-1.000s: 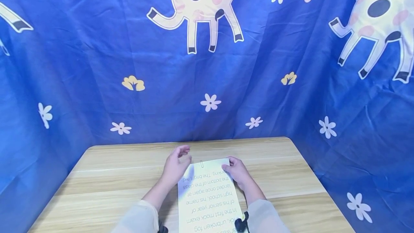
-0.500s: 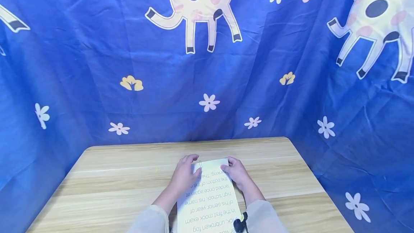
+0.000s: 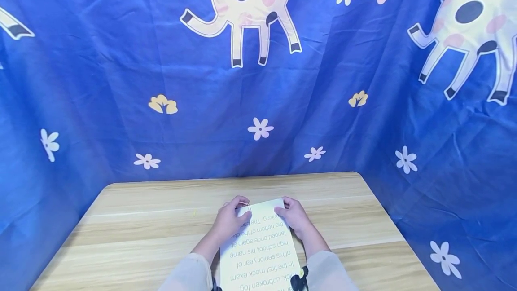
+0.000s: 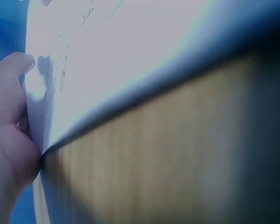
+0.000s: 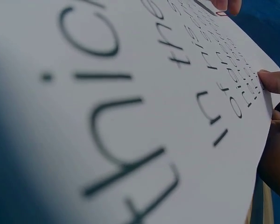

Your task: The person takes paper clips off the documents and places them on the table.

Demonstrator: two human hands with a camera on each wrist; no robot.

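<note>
A white paper with large printed text, upside down in the head view, tilts toward me over the table. At its far edge sits a thin paper clip, which shows reddish in the right wrist view. My left hand grips the far left part of the paper, thumb on the printed face and fingers behind the edge beside the clip. My right hand pinches the far right corner, thumb in front. In the left wrist view the left thumb lies against the paper. How many sheets there are cannot be told.
A light wood-grain table lies beneath the paper. Blue curtains with cow and flower prints enclose its back and sides. A small yellowish mark shows on the tabletop left of the left hand.
My left hand has come from the upper left, held off the paper's edge, rightward and down to grip the paper beside the clip. My right hand has kept its hold on the corner.
</note>
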